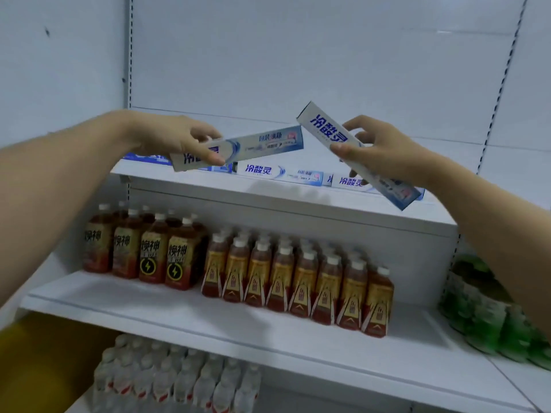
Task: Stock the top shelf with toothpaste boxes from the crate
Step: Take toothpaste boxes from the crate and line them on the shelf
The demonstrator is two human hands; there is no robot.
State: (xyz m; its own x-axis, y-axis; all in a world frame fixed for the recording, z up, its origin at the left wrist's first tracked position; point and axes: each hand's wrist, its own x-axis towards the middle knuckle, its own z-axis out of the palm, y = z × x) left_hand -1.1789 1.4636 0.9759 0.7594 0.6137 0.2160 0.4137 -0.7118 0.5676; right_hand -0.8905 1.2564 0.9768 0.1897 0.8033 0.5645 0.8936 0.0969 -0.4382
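Observation:
Both of my hands are raised over the white top shelf (298, 201). My left hand (176, 138) grips a white and blue toothpaste box (259, 146) by its left end; the box lies almost level, tilted up to the right. My right hand (378, 150) holds a second toothpaste box (325, 129) near its middle, slanting steeply from upper left to lower right. A row of the same boxes (280, 173) lies flat along the shelf behind and below both held boxes. The crate is out of view.
The shelf below holds dark tea bottles (143, 251) at left and several rows of amber bottles (298, 281) in the middle. Green bottles (483, 317) stand at the right. Clear water bottles (176, 380) fill the bottom shelf. Perforated uprights flank the bay.

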